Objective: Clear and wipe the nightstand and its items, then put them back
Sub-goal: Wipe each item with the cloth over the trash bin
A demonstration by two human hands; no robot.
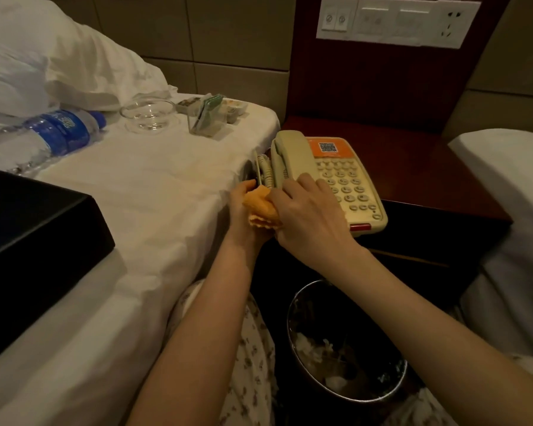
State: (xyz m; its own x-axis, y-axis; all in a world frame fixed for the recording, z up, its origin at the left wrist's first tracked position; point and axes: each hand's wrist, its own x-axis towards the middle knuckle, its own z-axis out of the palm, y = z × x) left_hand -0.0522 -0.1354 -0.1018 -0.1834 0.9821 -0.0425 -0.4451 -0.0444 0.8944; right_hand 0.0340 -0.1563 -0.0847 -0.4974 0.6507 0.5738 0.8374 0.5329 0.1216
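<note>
We see the phone (336,176) at the front left corner of the nightstand surface (413,167). Left hand (243,210) fingers clench an orange cloth (260,207) at the phone's left side. Right hand (308,216) fingers curl over the handset's near end. Left of the phone, on the bed (154,186): card holder (208,119), glass dish (148,113), water bottle (53,133), black box (34,222). Below the phone: a bin (345,342).

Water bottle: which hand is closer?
Left. The left hand, gripping the cloth, is right of the bottle at the bed edge; the right hand, farther right, holds the telephone.
</note>
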